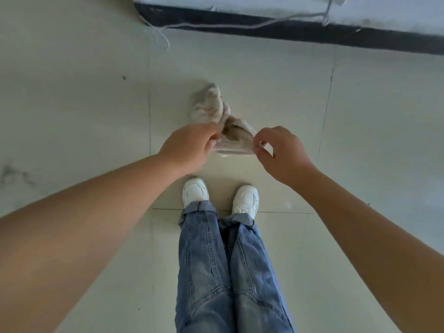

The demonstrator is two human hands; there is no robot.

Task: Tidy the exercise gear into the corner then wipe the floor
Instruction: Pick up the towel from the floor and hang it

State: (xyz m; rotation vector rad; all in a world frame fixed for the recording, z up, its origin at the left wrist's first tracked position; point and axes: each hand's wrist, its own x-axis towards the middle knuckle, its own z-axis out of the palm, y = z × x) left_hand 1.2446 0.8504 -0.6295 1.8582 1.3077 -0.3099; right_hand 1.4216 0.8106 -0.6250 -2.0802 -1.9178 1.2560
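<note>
While both arms reach forward and down, the left hand pinches one edge of the cloth and the right hand pinches the opposite edge with thumb and forefinger. Crumpled and stained, the cloth hangs between the hands, above the tiled floor, ahead of the white shoes. A dark-edged mat lies beyond.

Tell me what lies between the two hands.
In the head view, a bunched beige cloth spans the gap, pinched by the left hand and the right hand.
</note>
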